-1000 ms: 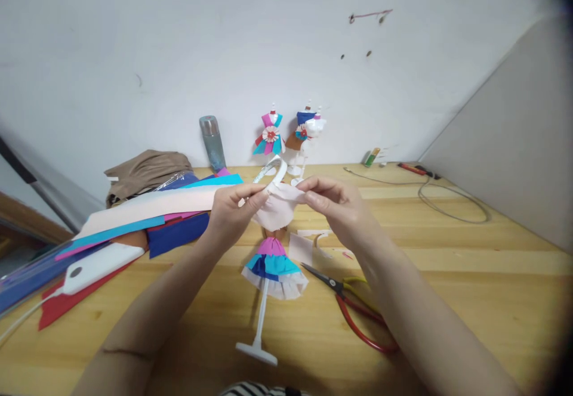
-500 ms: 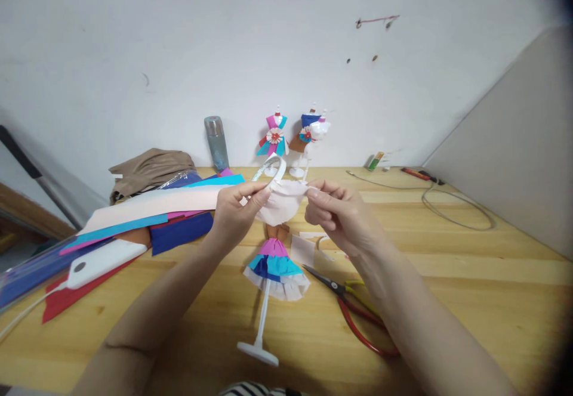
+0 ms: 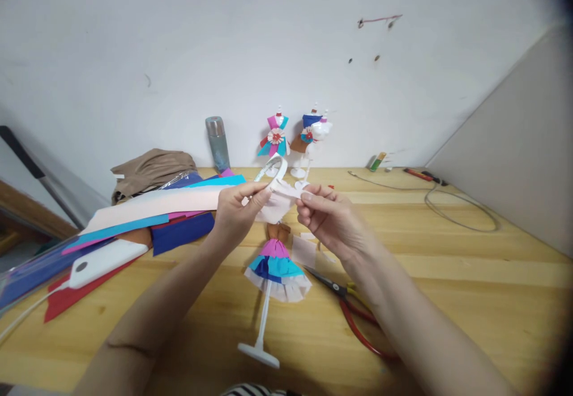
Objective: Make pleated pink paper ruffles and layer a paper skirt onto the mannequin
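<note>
My left hand (image 3: 236,211) and my right hand (image 3: 329,217) hold a small pale pink paper piece (image 3: 276,205) between them, each pinching one end above the table. A white tape ring (image 3: 274,172) hangs at my left fingertips. Just below lies a mannequin on a white stand (image 3: 262,324), wearing a pink, blue and white ruffled paper skirt (image 3: 276,269).
Red-handled scissors (image 3: 353,312) lie right of the skirt. A stack of coloured paper sheets (image 3: 147,217), a white tool (image 3: 98,262) and brown cloth (image 3: 152,169) sit at left. Two dressed mannequins (image 3: 293,136), a metal bottle (image 3: 217,142) and a cable (image 3: 461,211) stand at the back.
My right hand has slid left along the pink piece, closing toward my left hand; the paper has bunched shorter between them.
</note>
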{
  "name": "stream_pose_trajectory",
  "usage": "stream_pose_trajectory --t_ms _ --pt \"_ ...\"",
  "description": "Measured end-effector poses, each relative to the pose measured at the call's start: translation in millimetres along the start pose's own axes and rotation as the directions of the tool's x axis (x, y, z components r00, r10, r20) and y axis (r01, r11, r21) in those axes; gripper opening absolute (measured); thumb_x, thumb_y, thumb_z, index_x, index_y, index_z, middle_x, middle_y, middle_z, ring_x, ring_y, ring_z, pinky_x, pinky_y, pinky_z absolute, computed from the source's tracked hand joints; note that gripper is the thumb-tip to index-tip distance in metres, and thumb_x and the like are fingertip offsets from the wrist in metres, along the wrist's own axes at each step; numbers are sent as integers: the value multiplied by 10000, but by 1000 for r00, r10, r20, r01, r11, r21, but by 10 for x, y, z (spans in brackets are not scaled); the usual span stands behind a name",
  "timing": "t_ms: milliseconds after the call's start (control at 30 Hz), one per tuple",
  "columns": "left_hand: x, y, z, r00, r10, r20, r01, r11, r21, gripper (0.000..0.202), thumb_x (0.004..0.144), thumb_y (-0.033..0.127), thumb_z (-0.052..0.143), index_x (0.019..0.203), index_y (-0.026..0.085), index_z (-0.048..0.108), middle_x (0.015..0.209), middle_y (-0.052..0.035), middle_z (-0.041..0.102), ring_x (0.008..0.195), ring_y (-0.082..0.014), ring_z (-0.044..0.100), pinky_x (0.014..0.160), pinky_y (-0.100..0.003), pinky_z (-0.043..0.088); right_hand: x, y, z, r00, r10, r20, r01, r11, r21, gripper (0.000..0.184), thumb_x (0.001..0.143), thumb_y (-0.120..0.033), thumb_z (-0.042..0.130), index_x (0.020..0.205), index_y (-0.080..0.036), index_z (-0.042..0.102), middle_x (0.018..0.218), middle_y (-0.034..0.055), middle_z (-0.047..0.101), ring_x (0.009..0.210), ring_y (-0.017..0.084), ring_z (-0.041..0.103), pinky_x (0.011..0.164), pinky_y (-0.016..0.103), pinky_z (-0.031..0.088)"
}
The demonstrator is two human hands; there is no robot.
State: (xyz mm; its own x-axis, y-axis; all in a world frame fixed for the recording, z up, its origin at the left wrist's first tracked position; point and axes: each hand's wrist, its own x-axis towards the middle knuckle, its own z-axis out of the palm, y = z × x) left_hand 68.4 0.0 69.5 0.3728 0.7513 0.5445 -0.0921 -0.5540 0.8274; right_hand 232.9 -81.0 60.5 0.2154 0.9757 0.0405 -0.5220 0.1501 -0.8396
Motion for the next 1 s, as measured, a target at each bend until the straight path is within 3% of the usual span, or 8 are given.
stream_pose_trajectory --t_ms 167,300,433,567,700,900,1000 --pt "18 2 -33 996 -88 5 88 991 -101 236 753 360 733 828 145 792 782 -43 758 690 -150 646 679 -256 517 -25 -74 35 998 -13 -54 9 996 -85 325 541 -343 882 711 -185 654 533 -27 638 391 64 495 384 184 387" --pt "81 1 -93 984 -171 45 176 971 -164 305 704 417 770 811 132 780 735 -42 737 621 -141 617 595 -249 494 -69 -181 -30 980 -186 -64 158 939 -307 298 615 -424 840 703 -209 653 467 -31 573 368 77 425 374 229 302" --pt "129 -4 -123 971 -221 86 234 955 -182 323 670 434 786 770 127 774 682 -38 719 601 -139 606 584 -244 493 -108 -204 -94 934 -357 -15 301 810 -503 200 708 -426 799 761 -257 706 564 15 628 461 140 498 449 303 385" --pt "123 -25 -102 973 -185 139 207 964 -166 312 689 429 768 780 130 779 681 -37 712 597 -130 590 577 -235 480 -125 -187 -57 880 -474 11 386 701 -600 175 728 -416 782 803 -270 723 770 41 700 678 201 609 623 361 476" --pt "86 -38 -65 972 -77 222 92 994 -59 264 749 388 724 819 143 787 751 -45 736 667 -148 632 633 -242 497 -117 -177 -12 919 -389 62 347 726 -594 242 736 -508 763 780 -272 737 833 56 710 790 237 614 702 384 480" --pt "23 -40 2 937 20 350 -54 995 86 203 798 320 654 822 171 790 756 -37 749 674 -149 643 632 -231 487 -41 7 -2 990 -129 59 142 890 -433 358 674 -555 779 653 -208 695 644 22 633 603 169 545 598 321 418" --pt "13 -69 29 930 87 357 -150 977 152 223 831 313 608 827 183 789 731 -37 736 646 -139 617 613 -230 455 -10 114 6 984 -175 -11 155 895 -417 328 662 -489 800 583 -206 652 574 -3 588 550 135 491 566 297 390"
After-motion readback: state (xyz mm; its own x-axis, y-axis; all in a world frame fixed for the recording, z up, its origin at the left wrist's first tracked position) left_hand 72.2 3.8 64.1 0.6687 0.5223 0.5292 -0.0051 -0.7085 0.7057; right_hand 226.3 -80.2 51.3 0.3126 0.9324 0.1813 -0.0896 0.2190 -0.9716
